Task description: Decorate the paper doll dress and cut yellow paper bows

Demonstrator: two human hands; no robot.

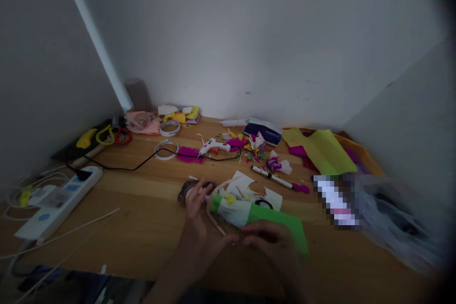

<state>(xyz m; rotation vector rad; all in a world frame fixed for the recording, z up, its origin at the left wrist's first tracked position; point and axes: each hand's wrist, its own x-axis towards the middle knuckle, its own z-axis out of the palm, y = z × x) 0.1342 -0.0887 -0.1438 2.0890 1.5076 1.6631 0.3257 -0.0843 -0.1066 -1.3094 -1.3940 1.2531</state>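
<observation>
A doll [233, 211] lies on its back on the wooden table, head to the left. It wears a white wrap with a yellow piece at the front and a long green skirt [281, 223]. My left hand [197, 232] is at the doll's head and arm, fingers apart, the thumb stretched toward my right hand. I cannot tell whether it touches the doll. Over the skirt's near edge, my right hand [272, 242] has its thumb and fingers pinched together. What they hold, if anything, is too small to make out. Cut white paper [242, 183] lies just behind the doll.
Behind are a white glue gun [215, 146], a marker [272, 177], paper flowers [280, 164] and scraps. Tape rolls [166, 150] and scissors [121, 136] lie to the left, with a power strip [60, 204]. Yellow crepe paper [327, 149] and a plastic bag [388, 218] are at right.
</observation>
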